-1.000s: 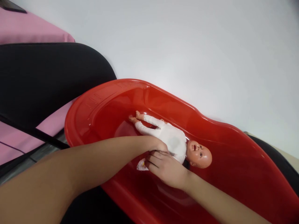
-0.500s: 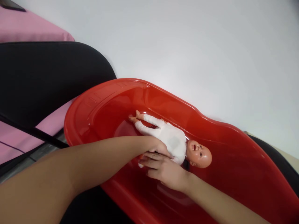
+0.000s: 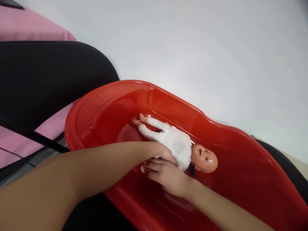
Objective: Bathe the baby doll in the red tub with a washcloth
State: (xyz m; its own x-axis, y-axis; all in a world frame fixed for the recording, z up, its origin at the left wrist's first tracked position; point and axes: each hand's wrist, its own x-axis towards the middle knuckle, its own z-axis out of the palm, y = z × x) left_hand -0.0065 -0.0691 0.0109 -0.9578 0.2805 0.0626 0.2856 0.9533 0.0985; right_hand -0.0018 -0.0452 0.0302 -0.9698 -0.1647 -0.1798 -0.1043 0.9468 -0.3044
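Observation:
A baby doll (image 3: 179, 146) in a white suit lies on its back inside a red plastic tub (image 3: 101, 102), with its bare head (image 3: 206, 162) to the right and its feet to the left. My left hand (image 3: 165, 153) reaches in from the lower left and rests against the doll's near side; its fingers are hidden behind my right hand. My right hand (image 3: 168, 177) comes in from the lower right. Its fingers are pressed together over a small white cloth (image 3: 142, 167) beside the doll, and only a corner of that cloth shows.
The tub sits on black chair seats (image 3: 48, 80), with pink fabric (image 3: 29, 29) behind and beneath them at the left. A plain white wall (image 3: 204, 48) fills the back. Another black seat edge (image 3: 284, 160) shows at the right.
My right hand has slid a little to the left, so its fingers cover more of the white cloth. The doll and my left arm have barely moved.

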